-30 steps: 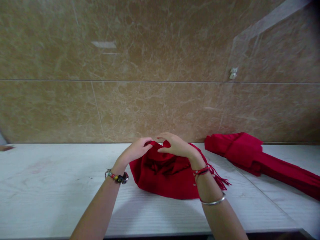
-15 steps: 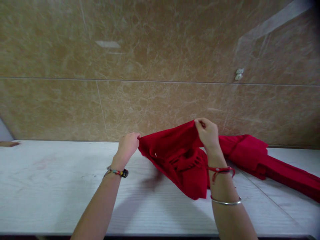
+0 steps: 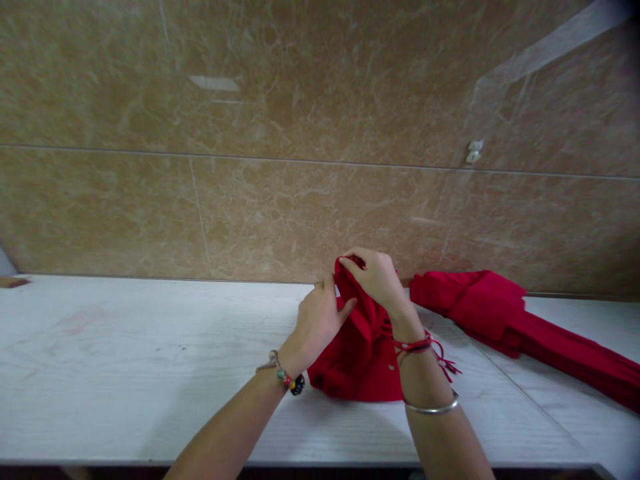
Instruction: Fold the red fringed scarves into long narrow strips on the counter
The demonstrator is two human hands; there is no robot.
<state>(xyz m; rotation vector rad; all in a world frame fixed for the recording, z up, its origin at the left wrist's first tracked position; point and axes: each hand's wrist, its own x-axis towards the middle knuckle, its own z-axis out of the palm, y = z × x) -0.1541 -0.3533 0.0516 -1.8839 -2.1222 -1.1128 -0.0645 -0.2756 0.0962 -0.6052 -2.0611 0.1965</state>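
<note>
A red cloth (image 3: 360, 373), its exact kind unclear, hangs in loose folds at the middle of the white table. My right hand (image 3: 375, 277) pinches its raised upper edge between thumb and fingers. Close by on the left, my left hand (image 3: 320, 323) lies against the cloth with its thumb stretched away from the fingers; its fingertips are partly hidden by the fabric. A small pale spot shows on the lower part of the cloth. Beaded bracelets are on my left wrist, a red cord and a silver bangle on my right.
More red fabric (image 3: 475, 300) lies folded to the right, joined by or overlapping a long red strip (image 3: 575, 347) running off the right edge. A brown tiled wall (image 3: 300, 213) closes the back of the white table (image 3: 125, 373). A small brown piece (image 3: 14, 282) sits far left.
My left hand has let go of the cloth's left corner and moved right, next to my right hand. The right hand shifted left; the stretched edge is now gathered and slack.
</note>
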